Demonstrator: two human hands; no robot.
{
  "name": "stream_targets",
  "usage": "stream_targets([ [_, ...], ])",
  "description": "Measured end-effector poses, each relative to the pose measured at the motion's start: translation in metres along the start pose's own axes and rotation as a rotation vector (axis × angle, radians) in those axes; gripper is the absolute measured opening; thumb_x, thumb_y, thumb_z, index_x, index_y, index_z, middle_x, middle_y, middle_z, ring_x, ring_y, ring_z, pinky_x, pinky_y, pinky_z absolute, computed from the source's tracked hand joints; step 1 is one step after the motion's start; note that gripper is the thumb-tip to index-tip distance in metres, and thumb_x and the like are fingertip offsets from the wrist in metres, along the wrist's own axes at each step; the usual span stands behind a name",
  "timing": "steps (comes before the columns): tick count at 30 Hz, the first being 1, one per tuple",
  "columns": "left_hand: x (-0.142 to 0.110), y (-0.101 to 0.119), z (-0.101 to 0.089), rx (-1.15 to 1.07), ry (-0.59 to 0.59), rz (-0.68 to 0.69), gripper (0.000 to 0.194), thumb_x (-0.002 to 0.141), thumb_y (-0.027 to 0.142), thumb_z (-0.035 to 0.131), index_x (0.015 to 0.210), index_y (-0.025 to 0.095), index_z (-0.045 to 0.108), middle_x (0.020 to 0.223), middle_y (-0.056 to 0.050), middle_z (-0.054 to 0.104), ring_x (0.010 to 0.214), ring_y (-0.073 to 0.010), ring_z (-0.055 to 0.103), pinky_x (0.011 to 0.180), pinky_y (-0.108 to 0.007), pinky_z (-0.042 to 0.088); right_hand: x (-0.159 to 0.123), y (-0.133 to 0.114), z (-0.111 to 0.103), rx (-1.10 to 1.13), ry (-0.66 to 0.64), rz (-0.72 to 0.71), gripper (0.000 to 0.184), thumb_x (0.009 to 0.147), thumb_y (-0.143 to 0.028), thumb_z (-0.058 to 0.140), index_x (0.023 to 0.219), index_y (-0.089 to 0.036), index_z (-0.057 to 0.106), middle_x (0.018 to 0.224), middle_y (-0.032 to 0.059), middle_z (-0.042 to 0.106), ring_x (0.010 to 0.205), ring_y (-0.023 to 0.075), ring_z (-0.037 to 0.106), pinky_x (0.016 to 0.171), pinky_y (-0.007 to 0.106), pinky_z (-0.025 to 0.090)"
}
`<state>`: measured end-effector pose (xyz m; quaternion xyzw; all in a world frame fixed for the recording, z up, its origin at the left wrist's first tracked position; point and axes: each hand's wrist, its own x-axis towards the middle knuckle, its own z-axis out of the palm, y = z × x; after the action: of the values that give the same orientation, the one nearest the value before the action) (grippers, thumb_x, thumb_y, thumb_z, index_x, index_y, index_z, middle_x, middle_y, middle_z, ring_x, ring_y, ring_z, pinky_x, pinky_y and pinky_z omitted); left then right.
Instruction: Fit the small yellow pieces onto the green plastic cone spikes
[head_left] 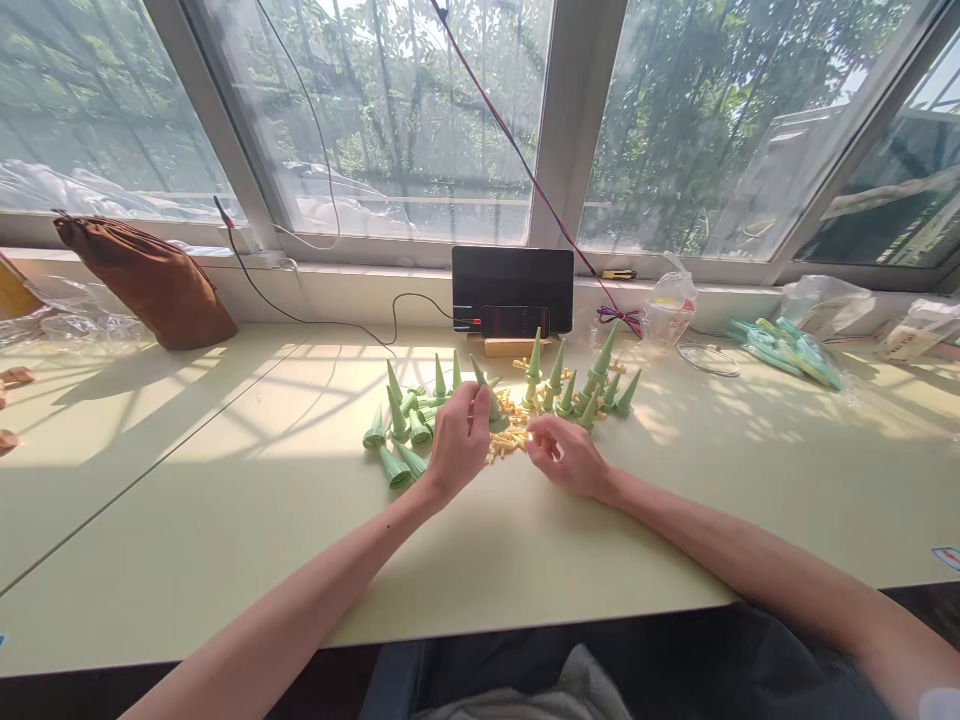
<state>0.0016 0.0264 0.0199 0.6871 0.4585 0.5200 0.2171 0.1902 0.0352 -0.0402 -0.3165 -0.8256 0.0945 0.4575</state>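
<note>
In the head view my left hand (459,436) is closed around a green plastic cone (481,375), its pointed tip upward. My right hand (566,455) has its fingers curled in a pinch at the edge of a pile of small yellow pegs (510,440); whatever lies between the fingertips is too small to make out. Left of my left hand are several loose green cones (395,467), some upright and some on their sides. Behind my right hand stands a group of green cones (598,370), with yellow pieces sticking out near some of them.
At the back a dark tablet (513,280) and a phone (514,322) lean on a wooden stand (517,347). A brown drawstring bag (150,285) is at the left. Plastic bags (670,308) and turquoise packets (784,350) lie at the right. A cable (322,325) crosses the table.
</note>
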Motion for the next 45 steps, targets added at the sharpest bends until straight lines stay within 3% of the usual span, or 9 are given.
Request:
stream_targets([
  [8,-0.009,-0.007,0.010,0.058,-0.034,0.063,0.031,0.098,0.032,0.035,0.070,0.021,0.028,0.057,0.006,0.029,0.049,-0.0107,0.026,0.052,-0.026,0.024,0.004,-0.002,-0.001,-0.228,-0.066,0.026,0.007,0.087,-0.017,0.053,0.093,-0.018,0.056,0.083,0.0018,0.059,0.054,0.0092,0.044,0.058,0.024,0.040],
  [12,-0.010,-0.007,0.011,0.030,-0.050,0.018,0.030,0.100,0.034,0.033,0.073,0.021,0.029,0.056,0.006,0.029,0.048,-0.0102,0.027,0.051,-0.026,0.024,0.004,-0.002,-0.002,-0.290,-0.082,0.067,0.013,0.082,-0.013,0.055,0.094,-0.018,0.057,0.084,0.0018,0.060,0.056,0.0099,0.046,0.059,0.024,0.039],
  [21,-0.008,-0.008,0.011,0.006,-0.013,-0.017,0.018,0.099,0.031,0.034,0.084,0.022,0.034,0.066,0.005,0.040,0.052,-0.0098,0.039,0.050,-0.022,0.031,0.004,0.001,-0.006,-0.282,-0.122,0.116,0.016,0.080,-0.009,0.054,0.093,-0.017,0.057,0.083,0.0025,0.059,0.058,0.0106,0.048,0.059,0.023,0.039],
  [26,-0.009,-0.007,0.012,-0.017,0.020,-0.005,0.011,0.098,0.029,0.037,0.089,0.022,0.038,0.070,0.004,0.044,0.051,-0.0086,0.040,0.048,-0.020,0.034,0.004,0.001,-0.005,-0.269,-0.147,0.148,0.021,0.085,-0.010,0.051,0.103,-0.017,0.059,0.085,0.0025,0.058,0.059,0.0103,0.048,0.061,0.023,0.040],
  [34,-0.015,-0.010,0.019,-0.157,-0.064,-0.038,0.015,0.095,0.033,0.043,0.087,0.020,0.046,0.072,0.000,0.054,0.058,-0.0117,0.053,0.051,-0.023,0.047,0.005,0.006,-0.004,-0.255,-0.171,0.163,0.016,0.093,-0.015,0.048,0.093,-0.020,0.063,0.083,0.0020,0.054,0.064,0.0115,0.050,0.062,0.023,0.040],
  [45,-0.022,-0.014,0.026,-0.190,-0.122,-0.056,0.018,0.094,0.037,0.046,0.090,0.020,0.051,0.073,-0.001,0.055,0.060,-0.0133,0.054,0.055,-0.026,0.048,0.006,0.010,-0.001,-0.229,-0.179,0.256,0.006,0.090,-0.016,0.052,0.092,-0.018,0.058,0.083,0.0011,0.055,0.061,0.0114,0.047,0.063,0.026,0.039],
])
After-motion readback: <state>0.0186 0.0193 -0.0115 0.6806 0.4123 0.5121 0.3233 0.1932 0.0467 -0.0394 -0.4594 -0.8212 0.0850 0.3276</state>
